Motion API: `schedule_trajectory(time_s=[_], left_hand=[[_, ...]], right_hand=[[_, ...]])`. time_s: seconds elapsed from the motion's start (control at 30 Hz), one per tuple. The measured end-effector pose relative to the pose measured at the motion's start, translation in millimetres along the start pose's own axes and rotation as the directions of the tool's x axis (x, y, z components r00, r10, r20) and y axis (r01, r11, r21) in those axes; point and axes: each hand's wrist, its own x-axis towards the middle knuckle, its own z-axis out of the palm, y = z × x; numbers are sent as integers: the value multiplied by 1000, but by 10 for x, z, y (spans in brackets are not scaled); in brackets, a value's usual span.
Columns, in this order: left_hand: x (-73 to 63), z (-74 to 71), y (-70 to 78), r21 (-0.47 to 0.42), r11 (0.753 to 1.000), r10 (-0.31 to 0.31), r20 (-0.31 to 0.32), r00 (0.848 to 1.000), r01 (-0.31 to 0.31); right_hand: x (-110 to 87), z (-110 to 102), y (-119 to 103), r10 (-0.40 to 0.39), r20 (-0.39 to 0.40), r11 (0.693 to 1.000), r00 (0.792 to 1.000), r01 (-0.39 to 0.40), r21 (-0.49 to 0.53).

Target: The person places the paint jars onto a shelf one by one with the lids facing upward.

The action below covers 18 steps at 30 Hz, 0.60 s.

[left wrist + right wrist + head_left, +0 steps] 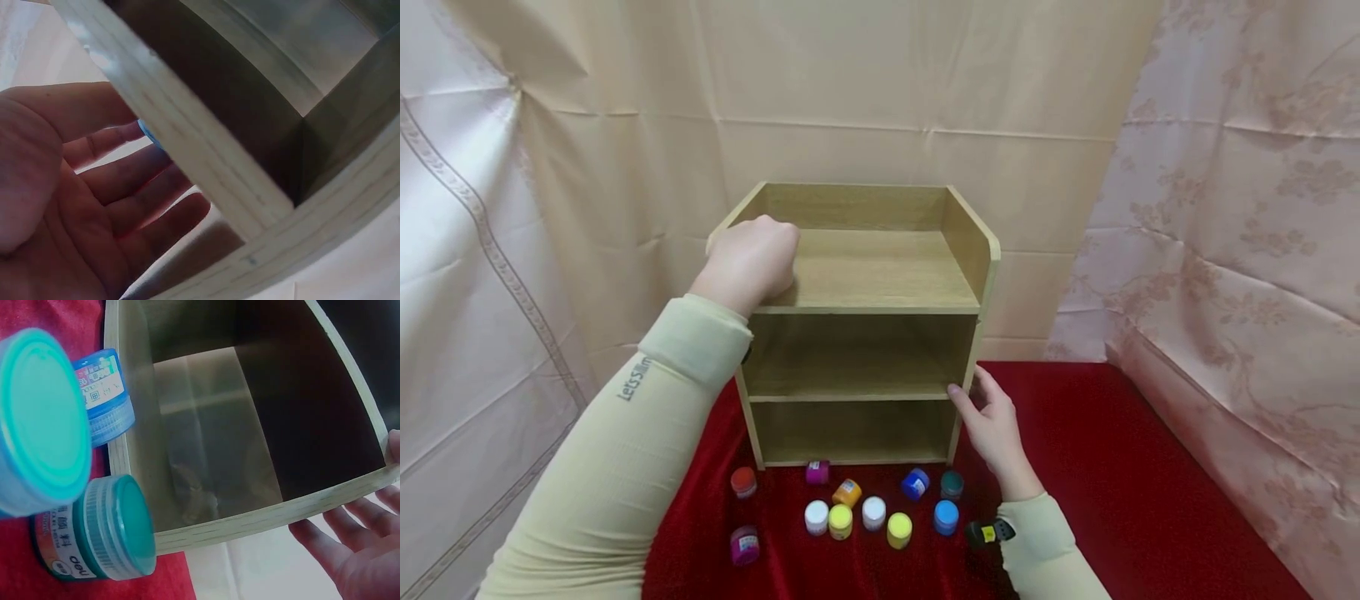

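Observation:
A light wooden shelf unit with three levels stands in the middle. My left hand is over the front left of its top level, fingers curled down. In the left wrist view, a sliver of a light-blue paint jar shows at the fingertips, the rest hidden behind the board's edge. My right hand holds the unit's right side panel, thumb at the front edge of the middle board and fingers along the outer face. In the right wrist view, a green jar and a blue jar lie beside the unit's base.
Several paint jars are scattered on the red cloth before the unit, among them a red jar, a purple jar, an orange jar and a yellow jar. A beige curtain hangs behind.

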Motion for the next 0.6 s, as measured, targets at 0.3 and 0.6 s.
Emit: schedule_trajectory(time_s=[0.3,0.6], left_hand=[[-87,26,15,-34,998,59,-50,997,-61],[-534,83,175,-50,943,240,-582,777,-328]], right_hand=[[55,-6,-63,-33,-13,999,999,32,-4],[91,-25,-131,-54,-17,998,998,54,-35]])
